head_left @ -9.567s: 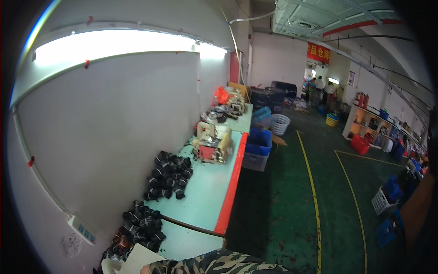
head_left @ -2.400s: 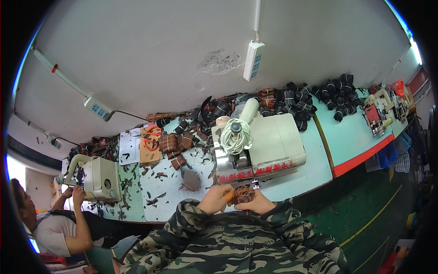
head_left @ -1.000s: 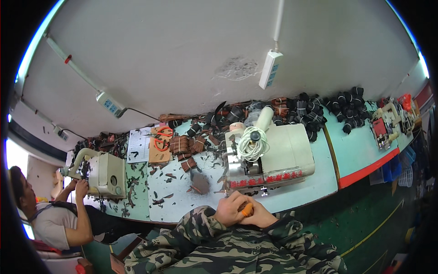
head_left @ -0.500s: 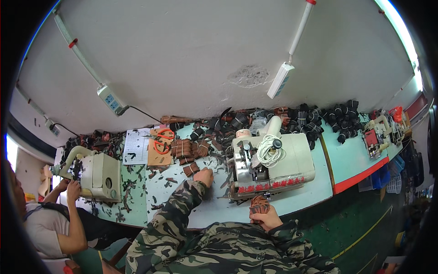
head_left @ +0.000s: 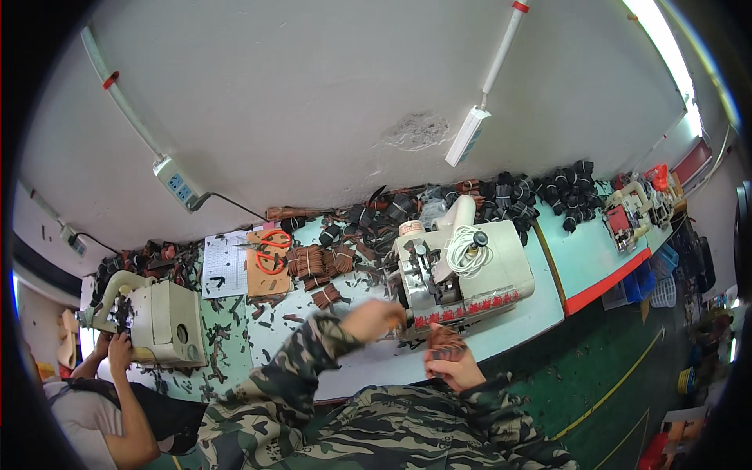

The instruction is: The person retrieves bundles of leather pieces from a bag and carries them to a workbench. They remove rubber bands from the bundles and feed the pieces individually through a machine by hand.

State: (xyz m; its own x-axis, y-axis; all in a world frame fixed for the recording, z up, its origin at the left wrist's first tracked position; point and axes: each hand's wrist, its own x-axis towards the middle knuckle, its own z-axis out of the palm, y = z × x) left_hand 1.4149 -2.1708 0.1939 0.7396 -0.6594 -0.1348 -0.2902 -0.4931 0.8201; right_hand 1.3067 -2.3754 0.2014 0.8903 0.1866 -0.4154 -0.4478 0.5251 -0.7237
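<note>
My right hand (head_left: pixel 460 371) is closed round a bundle of brown leather strips (head_left: pixel 445 343), held just in front of a cream skiving or sewing-type machine (head_left: pixel 501 270). My left hand (head_left: pixel 371 319) is at the front left corner of that machine, slightly blurred, over the pale tabletop. Its fingers are bent together toward the machine's metal front; whether a small piece is between them is too unclear to make out. Behind my left hand lie tied bundles of brown strips (head_left: pixel 309 262) and one smaller bundle (head_left: pixel 327 295).
Orange-handled scissors (head_left: pixel 272 252) rest on brown card beside a printed sheet (head_left: pixel 224 266). Dark scraps and black tied bundles (head_left: pixel 513 196) line the wall. On the left, another person (head_left: pixel 102 407) works at a second machine (head_left: pixel 168 317). A coiled white cable (head_left: pixel 468 252) sits on my machine.
My left hand has moved right, from beside the small brown bundle to the machine's front corner. My right hand still holds its bundle, now tilted more upright. The whole view has shifted slightly.
</note>
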